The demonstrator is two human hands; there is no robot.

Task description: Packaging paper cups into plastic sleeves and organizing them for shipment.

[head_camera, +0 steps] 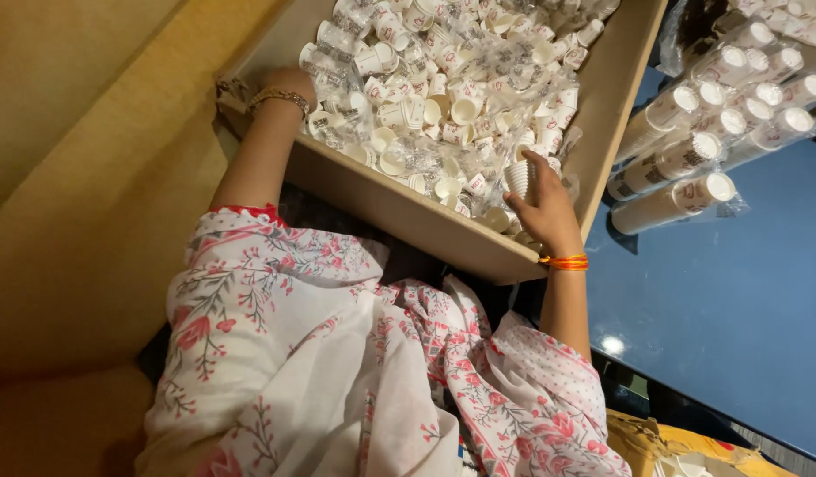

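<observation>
A big cardboard box [399,208] stands in front of me, filled with several loose white paper cups [461,106] and crumpled clear plastic wrap. My right hand [542,205] is at the box's near right corner and grips a short stack of nested white cups [519,177]. My left hand [288,86], with a bracelet at the wrist, reaches into the box's left side among the cups; its fingers are hidden behind the wrist, so what it touches or holds cannot be made out.
On the blue table [735,300] to the right lie several long stacks of cups in clear plastic sleeves [690,150]. A tan wall or board [81,177] runs along the left. Another cardboard box [682,450] shows at the bottom right.
</observation>
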